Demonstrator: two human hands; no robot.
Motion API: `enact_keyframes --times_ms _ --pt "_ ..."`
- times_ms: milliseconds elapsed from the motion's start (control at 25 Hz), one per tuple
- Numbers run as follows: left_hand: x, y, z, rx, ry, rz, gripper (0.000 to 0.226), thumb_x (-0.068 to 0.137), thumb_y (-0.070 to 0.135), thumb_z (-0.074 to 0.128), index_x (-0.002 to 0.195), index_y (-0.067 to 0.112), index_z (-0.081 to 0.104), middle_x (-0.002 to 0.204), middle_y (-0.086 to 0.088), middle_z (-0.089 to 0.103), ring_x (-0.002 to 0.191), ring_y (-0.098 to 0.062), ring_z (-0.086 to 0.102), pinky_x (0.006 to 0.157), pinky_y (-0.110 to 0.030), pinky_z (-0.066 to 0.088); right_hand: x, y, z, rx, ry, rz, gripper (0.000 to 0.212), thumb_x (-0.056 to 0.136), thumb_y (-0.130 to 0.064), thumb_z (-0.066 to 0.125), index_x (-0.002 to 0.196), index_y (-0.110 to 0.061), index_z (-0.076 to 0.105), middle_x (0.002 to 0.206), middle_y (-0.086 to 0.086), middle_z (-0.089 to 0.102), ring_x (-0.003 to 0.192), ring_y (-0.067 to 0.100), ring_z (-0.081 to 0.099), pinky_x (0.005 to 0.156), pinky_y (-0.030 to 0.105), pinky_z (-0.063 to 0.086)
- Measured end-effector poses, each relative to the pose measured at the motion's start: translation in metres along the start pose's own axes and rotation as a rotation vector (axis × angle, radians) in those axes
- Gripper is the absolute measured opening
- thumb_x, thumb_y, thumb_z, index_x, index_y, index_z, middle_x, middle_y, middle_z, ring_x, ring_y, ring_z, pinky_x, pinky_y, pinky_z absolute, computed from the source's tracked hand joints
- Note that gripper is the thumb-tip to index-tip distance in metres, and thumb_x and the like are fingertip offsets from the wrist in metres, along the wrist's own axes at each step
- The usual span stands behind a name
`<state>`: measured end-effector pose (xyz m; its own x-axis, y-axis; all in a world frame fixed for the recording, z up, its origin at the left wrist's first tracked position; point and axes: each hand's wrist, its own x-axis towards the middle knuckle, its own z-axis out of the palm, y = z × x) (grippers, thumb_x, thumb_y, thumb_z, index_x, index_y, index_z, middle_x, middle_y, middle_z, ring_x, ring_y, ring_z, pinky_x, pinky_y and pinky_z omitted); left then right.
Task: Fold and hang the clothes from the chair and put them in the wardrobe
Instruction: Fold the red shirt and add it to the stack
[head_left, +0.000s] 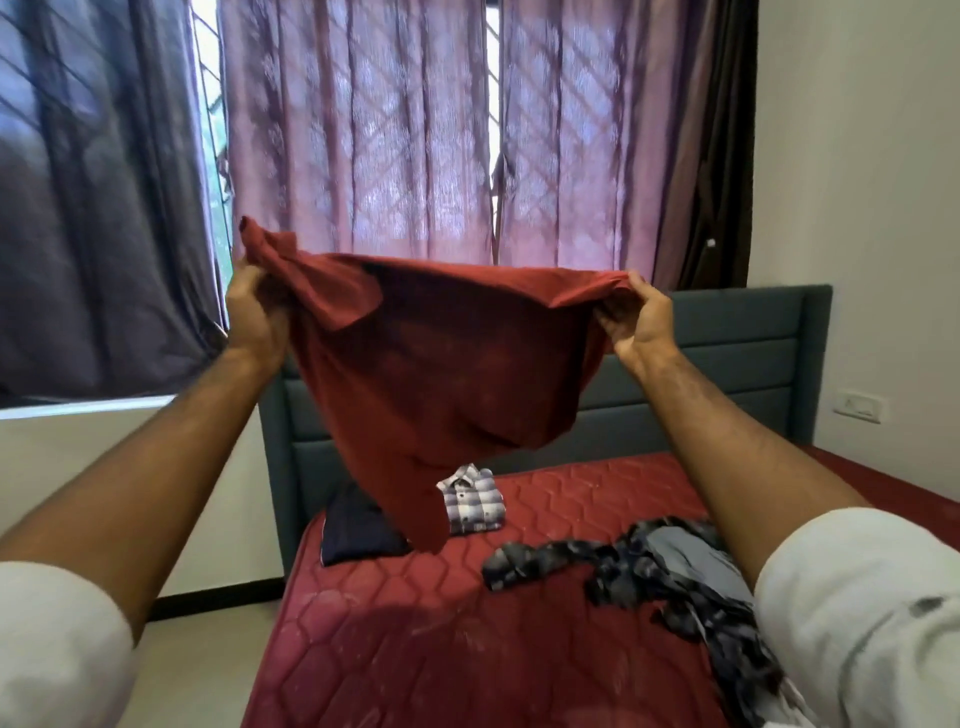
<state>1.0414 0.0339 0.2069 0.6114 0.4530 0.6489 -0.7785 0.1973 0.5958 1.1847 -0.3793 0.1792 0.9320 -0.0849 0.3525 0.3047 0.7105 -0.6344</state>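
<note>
A dark red cloth garment (436, 374) is held up above the red quilted mattress (519, 623), its top edge bunched in the left hand (257, 312) and pinched in the right hand (636, 317), both grips closed on fabric.

Home bedroom: bed (467, 649), curtains (363, 130).

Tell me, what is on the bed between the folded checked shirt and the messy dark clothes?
Nothing: in the head view only bare red mattress lies between the checked shirt and the dark clothes.
</note>
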Motion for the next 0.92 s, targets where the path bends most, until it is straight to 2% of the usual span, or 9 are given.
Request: enact_keyframes --times_ms 120,240,320,440,520,680,760,840,920 --pt "-0.083 -0.01 -0.035 -0.014 0.095 -0.208 0.055 0.093 0.033 0.044 0.123 -0.006 0.067 0.098 -0.009 0.076 0.097 -0.024 0.07 0.1 -0.037 0.054 -0.038 0.019 -0.051 -0.072 0.078 0.109 0.022 0.097 -0.022 0.058 0.076 -0.014 0.062 0.069 0.002 0.068 0.069 0.019 0.071 0.073 0.035 0.063" --pt "-0.192 -0.034 -0.077 0.029 0.23 -0.467 0.069 0.101 0.052 0.03 0.073 0.017 0.083 0.083 -0.001 0.078 0.085 -0.018 0.072 0.082 -0.03 0.059 -0.104 0.057 -0.126 -0.275 0.271 0.23 0.02 0.095 -0.02 0.06 0.076 -0.017 0.061 0.057 -0.003 0.066 0.053 0.014 0.065 0.054 0.025 0.055" --pt "-0.271 -0.059 -0.12 0.235 0.289 -0.713 0.061 0.103 0.05 0.039 0.069 0.017 0.077 0.071 0.005 0.074 0.073 -0.014 0.068 0.069 -0.029 0.055 -0.161 0.095 -0.193 -0.461 0.318 0.362 0.017 0.094 -0.019 0.061 0.077 -0.018 0.06 0.051 -0.005 0.062 0.048 0.014 0.058 0.045 0.022 0.046" --pt "-0.398 -0.095 -0.195 0.58 0.293 -1.019 0.017 0.099 0.018 0.06 0.088 0.006 0.068 0.067 0.0 0.072 0.053 -0.009 0.065 0.048 -0.019 0.051 -0.265 0.147 -0.294 -0.751 0.364 0.6 0.015 0.089 -0.015 0.064 0.075 -0.016 0.061 0.05 -0.003 0.058 0.051 0.017 0.051 0.042 0.022 0.04" --pt "-0.456 -0.106 -0.225 0.65 0.348 -1.139 0.009 0.095 0.009 0.065 0.099 0.001 0.067 0.085 -0.012 0.071 0.057 -0.013 0.067 0.051 -0.019 0.054 -0.32 0.163 -0.335 -0.856 0.393 0.683 0.015 0.088 -0.008 0.065 0.074 -0.014 0.059 0.063 0.004 0.06 0.053 0.014 0.052 0.042 0.019 0.039" --pt "-0.496 -0.102 -0.248 0.542 0.272 -1.294 0.057 0.085 0.017 0.08 0.136 0.008 0.055 0.123 -0.015 0.067 0.1 -0.025 0.068 0.084 -0.035 0.058 -0.349 0.17 -0.363 -0.928 0.389 0.678 0.022 0.082 -0.011 0.078 0.096 -0.015 0.061 0.085 0.004 0.059 0.067 0.017 0.053 0.041 0.016 0.044" --pt "-0.506 -0.098 -0.249 0.73 0.117 -1.375 0.082 0.076 0.018 0.089 0.143 0.018 0.041 0.132 -0.009 0.057 0.116 -0.029 0.062 0.092 -0.041 0.054 -0.342 0.173 -0.373 -1.049 0.357 0.67 0.041 0.077 -0.026 0.085 0.107 -0.013 0.061 0.098 0.007 0.064 0.083 0.025 0.063 0.069 0.033 0.062" --pt "-0.515 -0.101 -0.245 0.995 0.085 -1.319 0.093 0.075 0.003 0.087 0.149 0.013 0.03 0.136 -0.013 0.047 0.123 -0.034 0.054 0.097 -0.042 0.048 -0.339 0.179 -0.383 -1.297 0.201 0.69 0.028 0.077 -0.025 0.085 0.084 -0.01 0.062 0.089 0.012 0.067 0.082 0.03 0.065 0.081 0.048 0.058" --pt "-0.524 -0.105 -0.239 1.115 0.128 -1.232 0.084 0.08 -0.007 0.079 0.148 0.003 0.031 0.141 -0.021 0.046 0.117 -0.033 0.053 0.094 -0.038 0.044 -0.342 0.178 -0.381 -1.474 0.025 0.725 0.024 0.083 -0.016 0.081 0.073 -0.01 0.06 0.081 0.014 0.066 0.077 0.028 0.061 0.076 0.044 0.052"
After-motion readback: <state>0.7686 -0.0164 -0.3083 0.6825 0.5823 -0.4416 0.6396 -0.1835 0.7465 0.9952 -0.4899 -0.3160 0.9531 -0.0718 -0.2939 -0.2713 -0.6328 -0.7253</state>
